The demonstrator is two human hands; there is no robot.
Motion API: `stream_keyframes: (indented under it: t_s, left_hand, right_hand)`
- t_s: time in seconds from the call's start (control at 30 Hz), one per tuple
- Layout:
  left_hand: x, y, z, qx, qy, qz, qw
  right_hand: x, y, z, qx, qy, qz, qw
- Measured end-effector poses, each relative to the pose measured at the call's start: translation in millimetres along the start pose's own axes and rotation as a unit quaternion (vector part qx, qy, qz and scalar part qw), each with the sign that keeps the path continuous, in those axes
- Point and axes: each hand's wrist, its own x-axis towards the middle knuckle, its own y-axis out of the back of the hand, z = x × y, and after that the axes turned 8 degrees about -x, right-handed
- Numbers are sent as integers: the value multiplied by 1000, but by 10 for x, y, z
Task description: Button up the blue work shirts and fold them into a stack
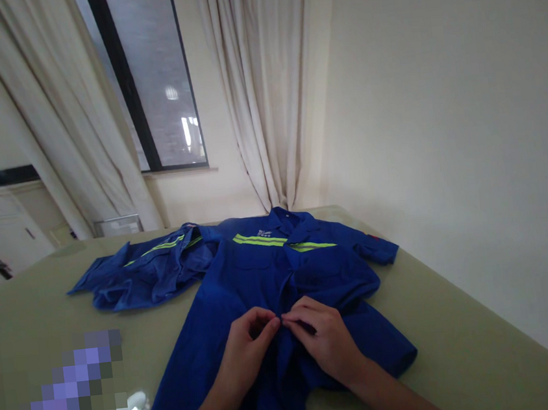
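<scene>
A blue work jacket (257, 285) with yellow-green reflective stripes lies spread out in front of me, its collar pointing away. Over its front opening, my left hand (247, 345) pinches the cloth edge between thumb and fingertips. Right beside it, my right hand (321, 334) is also closed in a pinch on the jacket's front edge. The fingertips of both hands almost meet. Whatever small fastening might lie between them is too small to make out. One sleeve reaches out to the right under my right wrist.
A second blue striped garment (153, 270) lies crumpled at the left of the greenish table (464, 341). A shiny round object (139, 408) sits near the lower left, beside a pixelated patch. Beyond the table are curtains (266, 88), a window and a white cabinet (6, 220); a wall borders the right.
</scene>
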Motion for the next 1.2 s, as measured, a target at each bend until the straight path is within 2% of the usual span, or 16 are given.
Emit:
stream_keyframes:
  t_s: [0.13, 0.23, 0.37, 0.4, 0.47, 0.5, 0.57, 0.7, 0.77, 0.83, 0.93, 1.0, 1.07, 1.13, 1.2]
  left_hand:
    - [33, 40, -22, -9, 7, -17, 1000]
    - [7, 45, -10, 94, -50, -20, 994]
    - [-31, 37, -44, 263, -183, -23, 947]
    - [-37, 39, -62, 293, -214, -31, 931]
    - [-46, 47, -100, 330, -253, -36, 909]
    - [-48, 50, -115, 336, -258, -30, 906]
    - [-40, 55, -129, 319, -238, -14, 918]
    - [33, 75, -76, 195, -131, 0, 972]
    - [53, 153, -24, 138, -90, 2, 986]
    - [6, 330, 10, 126, -65, -6, 990]
    - [-224, 777, -46, 234, -81, 8, 969]
    - [-423, 1104, -165, 348, -93, 47, 932]
    - [-590, 1354, -300, 410, -86, 70, 905]
    - [-696, 1484, -394, 429, -83, 80, 896]
    - [-759, 1513, -424, 424, -82, 93, 897]
  right_hand:
    - [27, -13, -13, 27, -33, 21, 999]
    - [62, -90, 17, 113, -147, 26, 982]
    - [81, -210, 98, 272, -306, -8, 912]
    - [79, -226, 118, 294, -326, -15, 898]
    - [75, -234, 153, 307, -336, -29, 890]
    - [76, -228, 165, 299, -331, -38, 894]
    - [88, -201, 173, 265, -297, -55, 916]
    - [134, -67, 117, 149, -166, -46, 974]
    - [114, 82, 81, 79, -120, -43, 989]
    - [11, 307, 81, 5, -92, -55, 994]
    - [-332, 742, 207, -113, -58, -90, 988]
    - [-631, 1020, 372, -186, -49, -114, 975]
    - [-908, 1231, 563, -240, -39, -139, 960]
    - [-1114, 1371, 738, -281, -29, -134, 950]
    - [-1252, 1472, 861, -307, -24, -115, 944]
